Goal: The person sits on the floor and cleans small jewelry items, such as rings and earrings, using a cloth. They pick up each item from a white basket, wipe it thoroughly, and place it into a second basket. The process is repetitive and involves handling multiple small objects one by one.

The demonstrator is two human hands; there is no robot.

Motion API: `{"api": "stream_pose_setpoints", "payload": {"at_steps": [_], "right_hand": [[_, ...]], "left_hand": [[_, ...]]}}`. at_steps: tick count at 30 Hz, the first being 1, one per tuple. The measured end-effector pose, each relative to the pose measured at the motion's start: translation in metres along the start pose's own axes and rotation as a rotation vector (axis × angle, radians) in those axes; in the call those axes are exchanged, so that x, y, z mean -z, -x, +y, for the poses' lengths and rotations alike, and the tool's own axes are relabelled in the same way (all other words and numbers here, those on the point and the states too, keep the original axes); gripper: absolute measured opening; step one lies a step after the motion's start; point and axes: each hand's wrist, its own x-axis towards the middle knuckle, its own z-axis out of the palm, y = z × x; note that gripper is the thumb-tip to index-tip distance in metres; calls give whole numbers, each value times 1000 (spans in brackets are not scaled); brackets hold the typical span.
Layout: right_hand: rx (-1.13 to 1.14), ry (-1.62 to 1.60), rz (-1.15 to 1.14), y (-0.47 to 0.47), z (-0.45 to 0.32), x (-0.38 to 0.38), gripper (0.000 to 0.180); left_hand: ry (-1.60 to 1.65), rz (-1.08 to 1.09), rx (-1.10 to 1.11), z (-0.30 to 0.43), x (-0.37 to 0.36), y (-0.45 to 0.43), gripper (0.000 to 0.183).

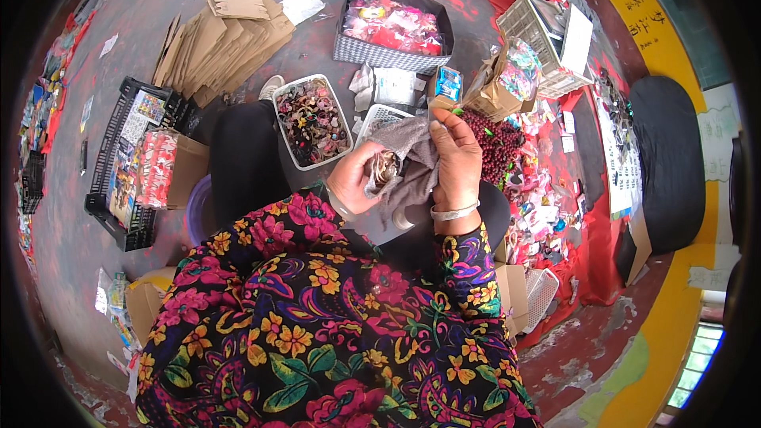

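Note:
A grey-brown cloth (413, 145) hangs between my hands above my lap. My left hand (355, 178) grips its left edge, together with a small bundle of glossy, brownish loops (383, 167) whose exact kind I cannot tell. With thumb and index finger pinched at the cloth's upper right, my right hand (455, 157) seems to hold a thin clear piece, too faint to name. Behind the cloth, a white plastic basket (380, 114) is partly covered. A white tub of hair ties and small bows (313, 122) sits just left of it.
Dark red berry-like beads (490, 145) lie beside my right hand. Beyond are a patterned box of wrapped pink and red items (389, 56), an open carton (446, 92) and flattened cardboard (229, 41). A black crate (128, 214) stands at left; small goods cover red cloth at right.

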Motion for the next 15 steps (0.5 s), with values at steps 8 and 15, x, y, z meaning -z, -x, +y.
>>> {"api": "stream_pose_setpoints", "payload": {"at_steps": [8, 15], "right_hand": [[-180, 109, -212, 3, 4, 26, 51], [-539, -204, -414, 24, 27, 60, 37]], "left_hand": [[769, -118, 82, 1, -12, 3, 38], [-442, 45, -439, -8, 26, 4, 91]]}}
